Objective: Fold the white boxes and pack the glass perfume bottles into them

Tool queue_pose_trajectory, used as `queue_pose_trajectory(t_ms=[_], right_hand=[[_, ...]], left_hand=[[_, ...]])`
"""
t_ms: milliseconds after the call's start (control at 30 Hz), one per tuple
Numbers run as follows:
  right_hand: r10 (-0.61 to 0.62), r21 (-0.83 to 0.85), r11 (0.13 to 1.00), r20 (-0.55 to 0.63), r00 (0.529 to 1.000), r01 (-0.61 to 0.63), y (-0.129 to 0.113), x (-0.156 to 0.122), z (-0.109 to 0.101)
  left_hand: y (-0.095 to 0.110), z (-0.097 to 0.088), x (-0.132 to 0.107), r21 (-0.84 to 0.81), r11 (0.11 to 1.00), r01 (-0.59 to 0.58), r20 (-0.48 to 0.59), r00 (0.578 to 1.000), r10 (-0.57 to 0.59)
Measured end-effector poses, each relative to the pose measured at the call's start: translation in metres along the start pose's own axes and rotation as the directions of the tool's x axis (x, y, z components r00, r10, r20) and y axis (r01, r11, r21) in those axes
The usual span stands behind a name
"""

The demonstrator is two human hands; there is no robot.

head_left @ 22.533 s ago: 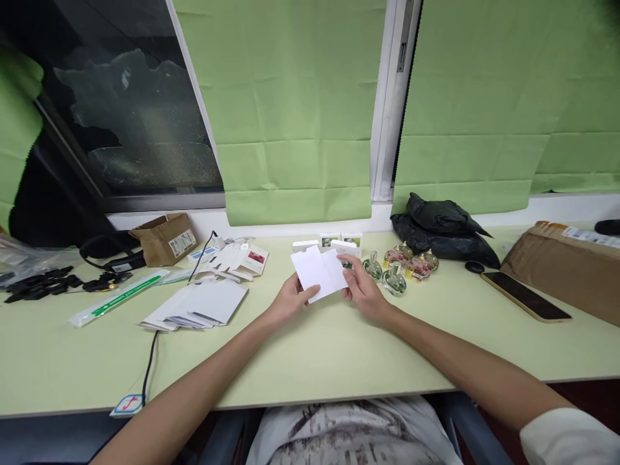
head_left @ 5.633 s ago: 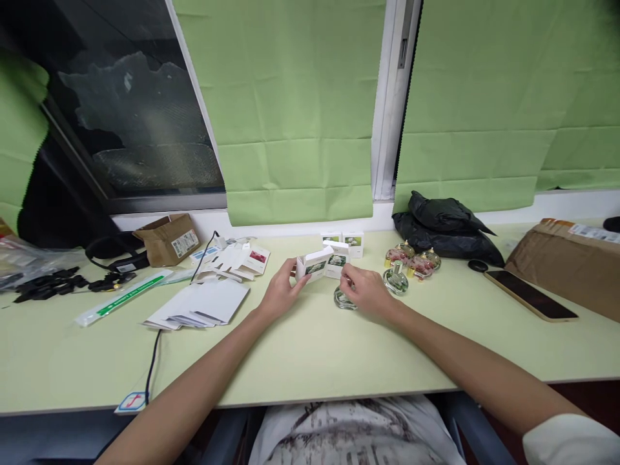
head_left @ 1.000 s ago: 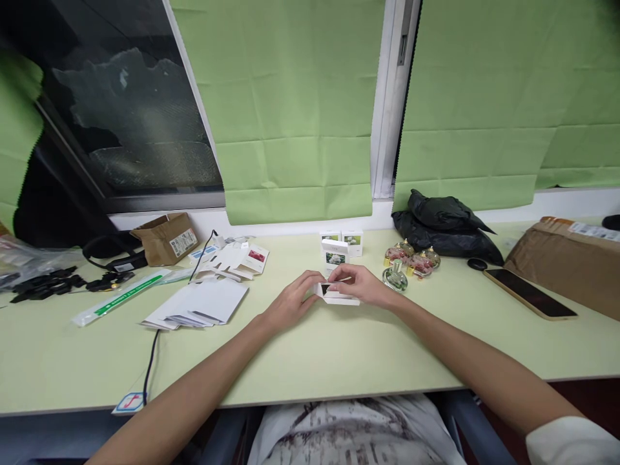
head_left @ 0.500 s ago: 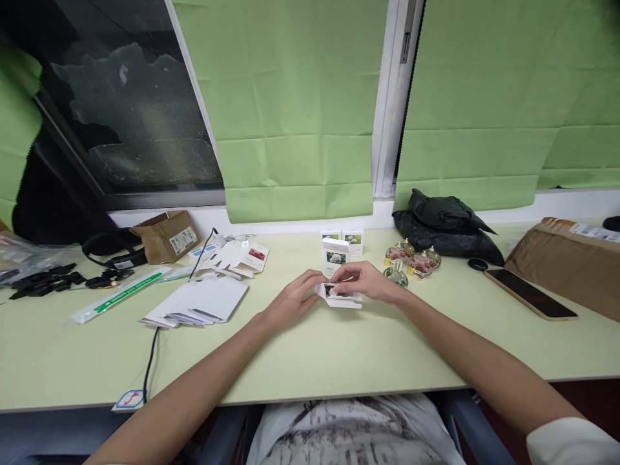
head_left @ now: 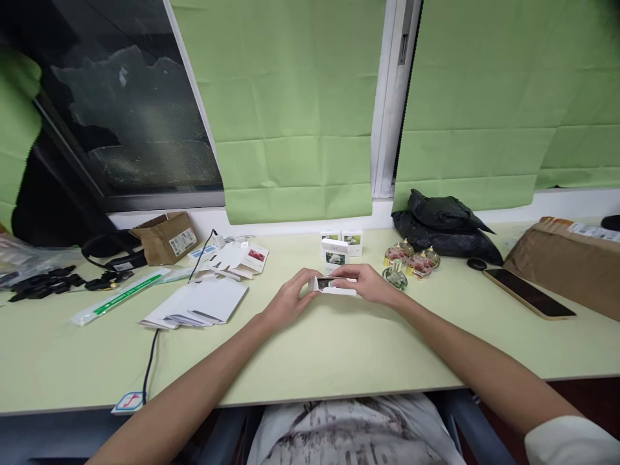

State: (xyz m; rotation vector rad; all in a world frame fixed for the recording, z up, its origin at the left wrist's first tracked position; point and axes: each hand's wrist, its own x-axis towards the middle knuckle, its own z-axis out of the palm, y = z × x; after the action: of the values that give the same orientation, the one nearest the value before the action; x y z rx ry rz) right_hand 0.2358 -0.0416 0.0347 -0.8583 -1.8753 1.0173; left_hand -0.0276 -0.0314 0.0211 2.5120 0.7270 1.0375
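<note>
A small white cardboard box (head_left: 340, 290) is between my hands, its open side facing me and its inside dark. My left hand (head_left: 290, 300) grips the box's left end, thumb below and fingers on top. At the right end, my right hand (head_left: 367, 283) pinches the box, its thumb reaching in at the opening. What lies inside is mostly hidden. Just behind stands a closed white box with a flower picture (head_left: 336, 257). Two similar boxes (head_left: 352, 241) stand farther back. Right of my right hand is a green glass bottle (head_left: 395, 276), near several pink bottles with gold tops (head_left: 420, 263).
Flattened white boxes (head_left: 198, 302) lie on the left, with unfolded cartons (head_left: 232, 258) behind. A cable (head_left: 152, 361) crosses the table (head_left: 310, 361). A brown carton (head_left: 167, 239) stands back left. On the right are black plastic bags (head_left: 443, 226), a phone (head_left: 527, 294) and a large brown package (head_left: 566, 261).
The box in my hands has tilted, and its front flap has risen slightly. My right fingers have shifted from over the opening to the box's right end.
</note>
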Motion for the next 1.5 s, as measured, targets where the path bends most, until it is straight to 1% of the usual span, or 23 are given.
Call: queue_pose_trajectory(t_ms=[133,267,333,400,500,567,667,800,900,1000,1100,1167,1267,1367,1433,1500], right_hand=[[0.013,0.007,1.0,-0.024,1.0,-0.013,0.0,0.003,-0.003],[0.031,0.035,0.999,-0.055,0.998,-0.03,0.001,0.005,-0.002],[0.049,0.048,0.998,-0.084,0.995,-0.045,0.005,0.007,-0.001],[0.043,0.055,0.998,-0.137,0.99,-0.036,0.009,0.008,0.001],[-0.03,0.048,0.998,-0.232,0.972,0.042,0.014,0.009,0.003],[-0.091,0.023,0.995,-0.285,0.954,0.102,0.016,0.008,0.004],[-0.16,-0.054,0.987,-0.353,0.922,0.151,0.013,0.005,0.006],[-0.234,-0.166,0.969,-0.38,0.895,0.183,0.008,0.001,0.008],[-0.291,-0.244,0.947,-0.377,0.879,0.209,0.004,-0.002,0.01],[-0.392,-0.347,0.898,-0.345,0.853,0.272,-0.001,-0.005,0.009],[-0.518,-0.476,0.804,-0.264,0.814,0.357,-0.005,-0.009,0.008],[-0.579,-0.533,0.744,-0.214,0.787,0.402,-0.007,-0.011,0.007],[-0.637,-0.598,0.664,-0.136,0.759,0.45,-0.006,-0.012,0.004],[-0.693,-0.672,0.559,-0.057,0.719,0.485,-0.002,-0.012,-0.001],[-0.723,-0.714,0.491,-0.014,0.691,0.5,-0.001,-0.013,-0.003],[-0.737,-0.741,0.437,0.029,0.675,0.509,0.0,-0.014,-0.004]], left_hand=[[0.001,0.002,0.0,-0.072,0.997,0.042,-0.017,0.999,-0.043],[0.004,0.006,-0.001,-0.154,0.982,0.112,-0.001,0.994,-0.114],[0.006,0.009,-0.001,-0.199,0.967,0.158,0.007,0.987,-0.16],[0.007,0.011,-0.001,-0.236,0.95,0.205,0.012,0.978,-0.208],[0.007,0.013,0.001,-0.258,0.935,0.242,0.005,0.968,-0.25],[0.007,0.013,0.002,-0.252,0.938,0.237,-0.006,0.969,-0.246],[0.006,0.011,0.003,-0.226,0.948,0.225,-0.022,0.972,-0.236],[0.001,0.01,0.003,-0.205,0.951,0.231,-0.068,0.966,-0.249],[-0.002,0.01,0.003,-0.193,0.96,0.205,-0.119,0.966,-0.23],[-0.002,0.01,0.002,-0.158,0.974,0.161,-0.17,0.967,-0.188],[-0.001,0.009,0.0,-0.117,0.986,0.121,-0.193,0.971,-0.142],[-0.001,0.009,-0.001,-0.109,0.989,0.099,-0.195,0.974,-0.119],[-0.002,0.009,-0.002,-0.098,0.992,0.074,-0.192,0.977,-0.092],[-0.004,0.009,-0.002,-0.081,0.995,0.051,-0.2,0.978,-0.066],[-0.005,0.008,-0.001,-0.068,0.996,0.048,-0.205,0.977,-0.062],[-0.005,0.008,-0.001,-0.068,0.996,0.053,-0.208,0.976,-0.066]])
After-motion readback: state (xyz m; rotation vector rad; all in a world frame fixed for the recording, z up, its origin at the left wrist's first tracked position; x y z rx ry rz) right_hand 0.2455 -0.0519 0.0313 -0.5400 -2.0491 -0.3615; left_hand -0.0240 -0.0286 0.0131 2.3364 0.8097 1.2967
